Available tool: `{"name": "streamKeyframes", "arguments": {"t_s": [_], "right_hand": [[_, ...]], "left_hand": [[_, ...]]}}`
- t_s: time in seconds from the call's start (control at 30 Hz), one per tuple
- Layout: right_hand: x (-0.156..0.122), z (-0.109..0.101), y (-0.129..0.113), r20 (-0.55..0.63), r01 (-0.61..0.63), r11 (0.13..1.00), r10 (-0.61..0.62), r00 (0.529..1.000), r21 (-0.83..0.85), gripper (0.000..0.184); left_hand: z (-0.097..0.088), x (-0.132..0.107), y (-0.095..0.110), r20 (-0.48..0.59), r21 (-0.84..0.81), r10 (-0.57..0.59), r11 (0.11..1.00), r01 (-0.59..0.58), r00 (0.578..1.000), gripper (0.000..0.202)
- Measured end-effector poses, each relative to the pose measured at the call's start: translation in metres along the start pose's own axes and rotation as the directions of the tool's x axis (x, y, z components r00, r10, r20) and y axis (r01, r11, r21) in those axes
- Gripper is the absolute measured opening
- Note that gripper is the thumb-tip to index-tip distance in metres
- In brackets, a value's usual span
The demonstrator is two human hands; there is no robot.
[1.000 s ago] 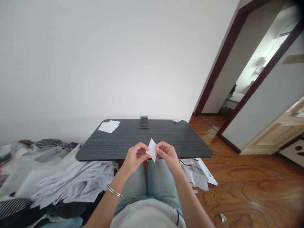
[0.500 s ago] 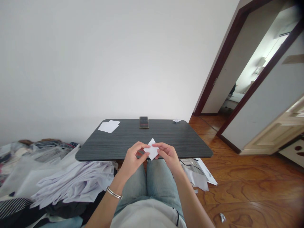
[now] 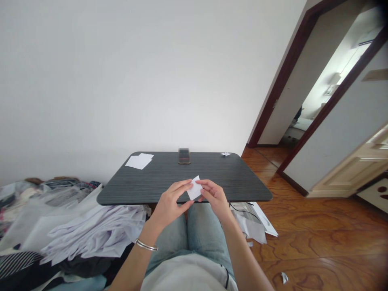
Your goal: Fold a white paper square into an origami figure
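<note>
A small white folded square of paper (image 3: pixel 195 190) is held up at the near edge of the dark table. My right hand (image 3: pixel 213 195) pinches its right side between thumb and fingers. At the left, my left hand (image 3: pixel 173 201) has its fingertips on the paper's upper left edge and its thumb by the lower corner, the thumb and fingers spread around that side. A silver bangle (image 3: pixel 146 245) circles my left wrist.
On the dark table (image 3: pixel 127 190), white paper sheets (image 3: pixel 140 161) lie at the far left, a phone on a stand (image 3: pixel 184 156) at the back middle, and a folded paper crane (image 3: pixel 226 154) at the back right. Piled clothes (image 3: pixel 93 232) sit left of my legs.
The paper has turned slightly and its top corner now leans right. My left thumb has slid down to the lower corner, away from the fingers. The right hand has barely moved.
</note>
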State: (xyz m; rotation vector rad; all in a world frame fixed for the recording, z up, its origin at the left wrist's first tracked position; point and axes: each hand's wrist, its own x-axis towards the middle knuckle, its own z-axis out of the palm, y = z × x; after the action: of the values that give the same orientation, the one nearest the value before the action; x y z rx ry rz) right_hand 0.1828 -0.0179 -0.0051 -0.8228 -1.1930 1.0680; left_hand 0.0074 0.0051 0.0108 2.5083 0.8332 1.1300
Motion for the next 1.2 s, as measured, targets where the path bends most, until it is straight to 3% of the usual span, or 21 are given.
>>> {"name": "streamKeyframes", "arguments": {"t_s": [0.4, 0.6, 0.93, 1.2], "right_hand": [[-0.001, 0.001, 0.001, 0.037, 0.001, 1.000, -0.002, 0.999, 0.022, 0.027], [0.000, 0.001, 0.003, 0.052, 0.016, 1.000, -0.017, 0.998, 0.021, 0.028], [0.003, 0.010, 0.010, -0.091, -0.008, 0.999, 0.005, 0.996, -0.040, 0.024], [0.004, 0.006, 0.012, -0.137, 0.018, 0.998, -0.027, 0.990, -0.068, 0.007]], "left_hand": [[0.004, 0.001, 0.001, -0.039, -0.048, -0.017, 0.999, 0.015, 0.999, 0.036], [0.007, -0.001, 0.000, -0.080, 0.056, 0.018, 0.998, -0.014, 0.997, 0.034], [0.015, -0.002, 0.002, -0.106, 0.159, 0.073, 0.986, -0.055, 0.992, 0.036], [0.016, -0.002, 0.003, -0.138, 0.010, 0.010, 1.000, -0.009, 0.990, 0.032]]}}
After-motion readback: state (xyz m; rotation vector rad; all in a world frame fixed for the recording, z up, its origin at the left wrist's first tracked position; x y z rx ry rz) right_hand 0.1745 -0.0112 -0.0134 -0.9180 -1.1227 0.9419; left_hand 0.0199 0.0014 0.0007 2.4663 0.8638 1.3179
